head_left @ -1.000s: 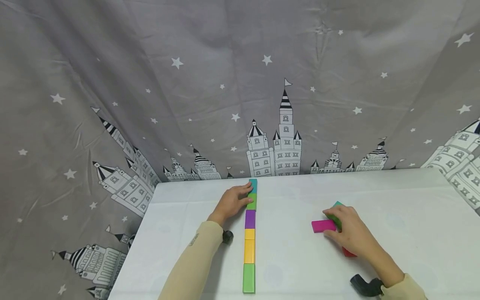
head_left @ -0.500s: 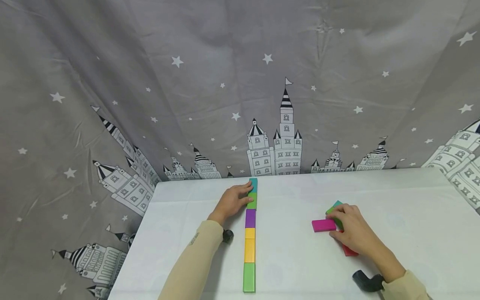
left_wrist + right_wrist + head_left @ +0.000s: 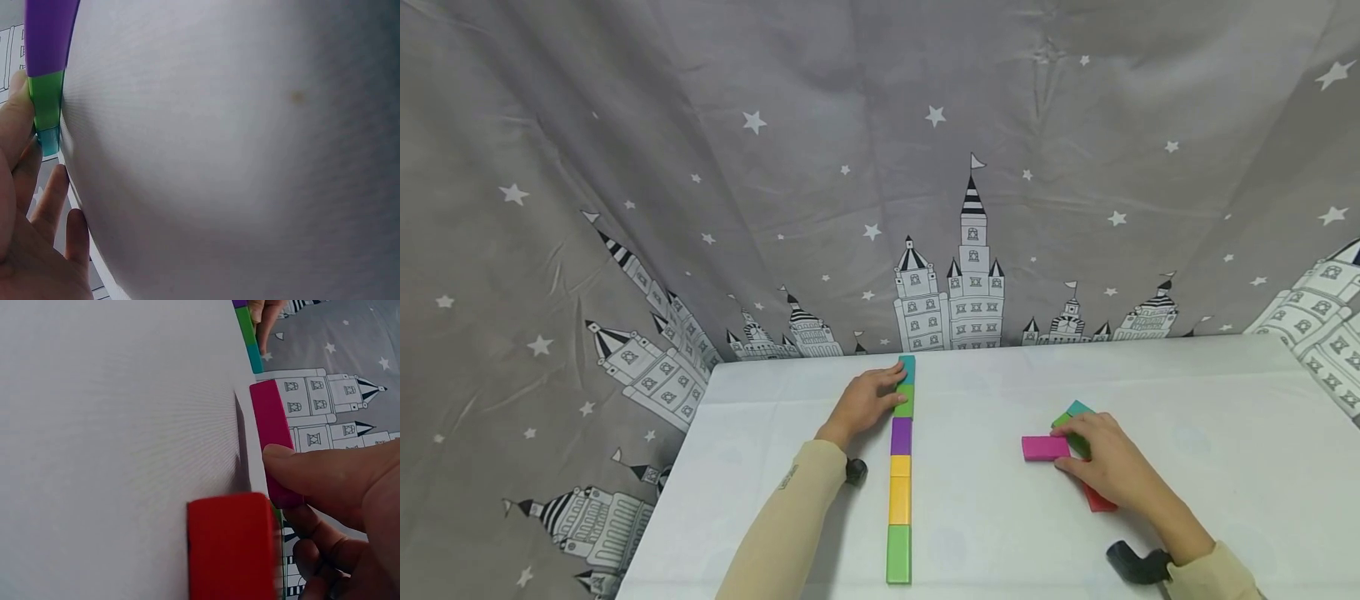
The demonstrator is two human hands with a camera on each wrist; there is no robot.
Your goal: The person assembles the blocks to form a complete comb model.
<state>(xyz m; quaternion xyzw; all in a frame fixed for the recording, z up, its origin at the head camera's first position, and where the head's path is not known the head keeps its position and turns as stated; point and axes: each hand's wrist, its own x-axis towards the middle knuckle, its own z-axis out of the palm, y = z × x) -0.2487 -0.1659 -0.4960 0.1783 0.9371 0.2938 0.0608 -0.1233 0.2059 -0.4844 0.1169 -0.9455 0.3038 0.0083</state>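
A straight row of blocks runs away from me on the table. At its far end my left hand [image 3: 862,406] touches the left side of a green block [image 3: 905,401] and a teal block [image 3: 907,369], fingers loosely extended. Nearer in the row are a purple block [image 3: 901,436], yellow blocks [image 3: 899,500] and a light green block [image 3: 898,553]. On the right, my right hand [image 3: 1108,454] pinches one end of a pink block [image 3: 272,415] between thumb and fingers. The right wrist view shows it raised off the cloth. Under that hand lies a red block [image 3: 231,547].
Beyond the right hand lie another teal block [image 3: 1079,407] and a green block [image 3: 1061,420], partly hidden by the fingers. A white cloth [image 3: 970,500] covers the table. A grey curtain [image 3: 820,167] printed with castles hangs behind its far edge.
My right hand has drawn back slightly to the right, baring more of the red block, and the pink block has tilted and shifted a little. The left hand stays put.
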